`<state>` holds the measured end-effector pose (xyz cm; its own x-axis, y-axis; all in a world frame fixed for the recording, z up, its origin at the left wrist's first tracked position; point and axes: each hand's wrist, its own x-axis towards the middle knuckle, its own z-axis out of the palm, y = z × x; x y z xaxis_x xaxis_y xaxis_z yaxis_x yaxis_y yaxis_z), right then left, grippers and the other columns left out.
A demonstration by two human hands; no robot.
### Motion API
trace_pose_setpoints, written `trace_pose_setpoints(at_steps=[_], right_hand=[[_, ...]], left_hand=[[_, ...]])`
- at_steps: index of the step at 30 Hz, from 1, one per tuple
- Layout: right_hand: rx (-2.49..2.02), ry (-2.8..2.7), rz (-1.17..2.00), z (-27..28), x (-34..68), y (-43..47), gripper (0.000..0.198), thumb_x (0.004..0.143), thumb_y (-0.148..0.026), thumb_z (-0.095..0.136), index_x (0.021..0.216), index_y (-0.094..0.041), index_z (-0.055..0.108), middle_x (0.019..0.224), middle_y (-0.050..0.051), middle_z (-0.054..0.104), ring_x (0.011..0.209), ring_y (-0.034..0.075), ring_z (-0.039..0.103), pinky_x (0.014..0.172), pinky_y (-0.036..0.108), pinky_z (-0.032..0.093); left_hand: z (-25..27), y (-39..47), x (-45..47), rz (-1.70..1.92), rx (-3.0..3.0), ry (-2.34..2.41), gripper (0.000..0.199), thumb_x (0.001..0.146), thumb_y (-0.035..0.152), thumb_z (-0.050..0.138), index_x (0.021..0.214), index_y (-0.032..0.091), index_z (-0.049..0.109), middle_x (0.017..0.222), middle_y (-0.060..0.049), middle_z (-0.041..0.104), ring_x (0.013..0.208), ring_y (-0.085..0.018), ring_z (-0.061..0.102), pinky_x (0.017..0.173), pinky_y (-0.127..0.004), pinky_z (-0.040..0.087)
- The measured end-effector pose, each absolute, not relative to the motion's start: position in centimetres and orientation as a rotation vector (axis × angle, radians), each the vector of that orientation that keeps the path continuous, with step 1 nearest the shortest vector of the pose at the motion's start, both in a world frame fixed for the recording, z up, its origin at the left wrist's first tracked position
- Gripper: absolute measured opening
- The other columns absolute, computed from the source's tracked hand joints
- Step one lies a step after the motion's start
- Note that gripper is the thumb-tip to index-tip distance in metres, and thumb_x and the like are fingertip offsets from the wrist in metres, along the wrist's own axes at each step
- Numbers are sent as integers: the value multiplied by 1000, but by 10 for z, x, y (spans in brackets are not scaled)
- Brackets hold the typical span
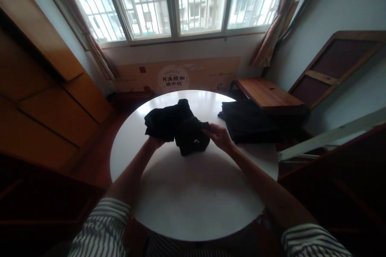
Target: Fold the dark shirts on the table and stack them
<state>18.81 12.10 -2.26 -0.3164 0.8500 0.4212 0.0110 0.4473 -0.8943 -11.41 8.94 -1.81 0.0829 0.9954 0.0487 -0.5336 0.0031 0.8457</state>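
A black garment, bunched and partly folded, is held up over the round white table. It carries a small light mark low on its right part. My left hand is under the garment's left side, its fingers mostly hidden by the dark cloth. At the right edge, my right hand pinches a corner of the same cloth between thumb and fingers. Folded dark clothes lie in a flat pile on the table's right side, apart from my right hand.
A wooden desk stands behind the table at the right, near a leaning wood-framed panel. Wooden cabinets line the left. A printed banner lies below the barred window. A pale metal bar extends at the right.
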Motion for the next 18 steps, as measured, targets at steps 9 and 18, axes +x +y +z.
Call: trace_pose_setpoints(at_steps=[9,18], right_hand=[[-684,-1820,775,-7,209,129,23,87,-40,67,101,-25,77,101,6,71,97,22,64,88,38,51],[-440,-2303,1041,-4,207,119,35,82,-33,72,116,-23,72,107,8,68,97,22,64,89,37,52]], left_hand=[[1,101,-131,1663,1140,1251,50,92,61,48,108,19,69,124,-12,68,124,-27,58,105,-45,42],[-5,92,-127,1147,1696,1479,56,73,50,78,119,20,69,114,-10,71,113,-29,63,98,-37,47]])
